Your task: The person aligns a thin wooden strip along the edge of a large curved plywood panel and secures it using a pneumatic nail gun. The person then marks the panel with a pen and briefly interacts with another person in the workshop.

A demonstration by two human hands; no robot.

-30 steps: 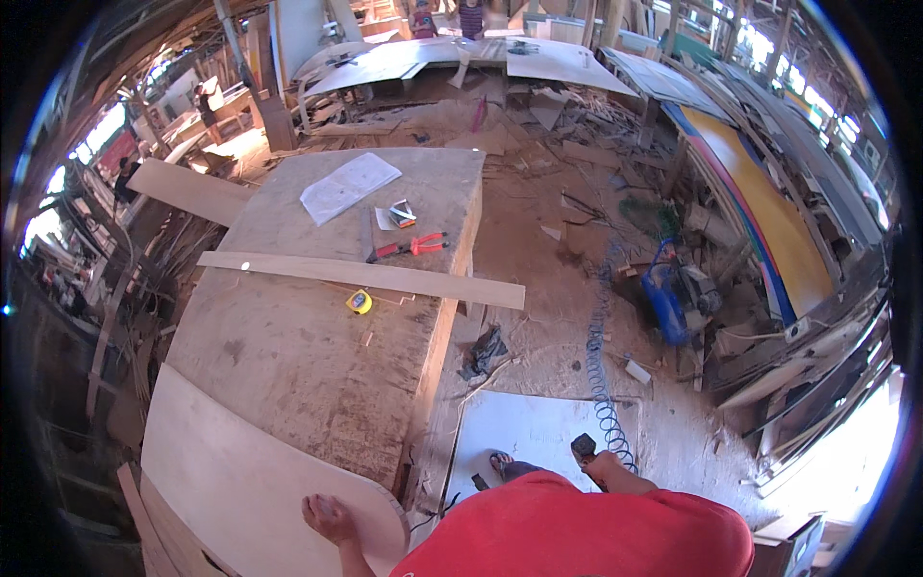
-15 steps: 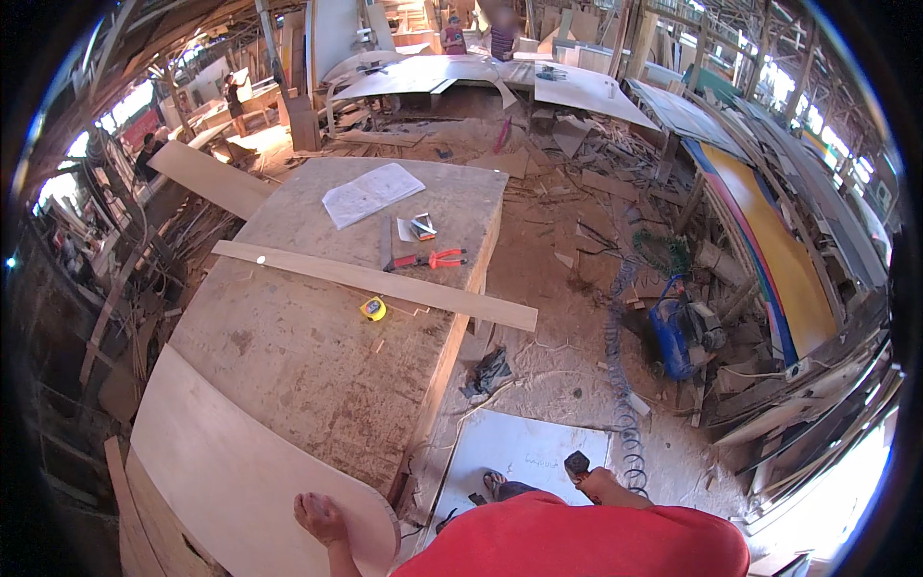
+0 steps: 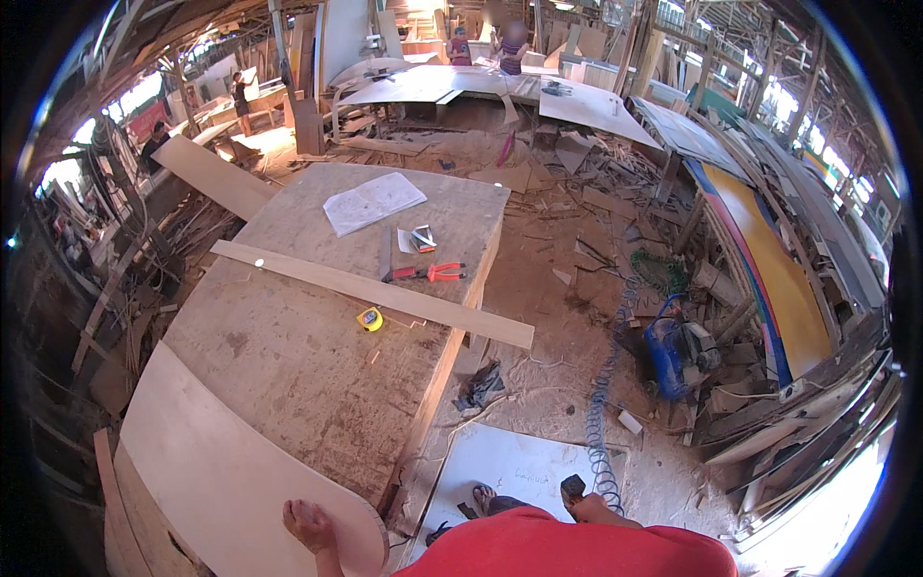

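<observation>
At the lower left, my left hand [image 3: 309, 526] rests on the pale curved plywood panel [image 3: 216, 447], fingers somewhat bent on its surface and nothing visible in them. This panel lies over the near end of a large worn wooden worktable [image 3: 288, 361]. At the lower right, my right hand [image 3: 596, 509] is closed around a black boxy-headed air tool [image 3: 573, 488]. A coiled hose [image 3: 598, 423] runs down close to that hand. The tool's lower part is hidden.
A wood strip [image 3: 385, 290] crosses the table, its right end overhanging. Nearby lie a yellow tape measure [image 3: 370, 319], red pliers [image 3: 445, 272], a square [image 3: 386, 252] and paper [image 3: 374, 204]. A blue machine [image 3: 670, 351] stands on the littered floor; several people are farther back.
The view has shifted slightly. My left hand stays on the plywood panel, and my right hand still grips the air tool, a little lower and further left in view.
</observation>
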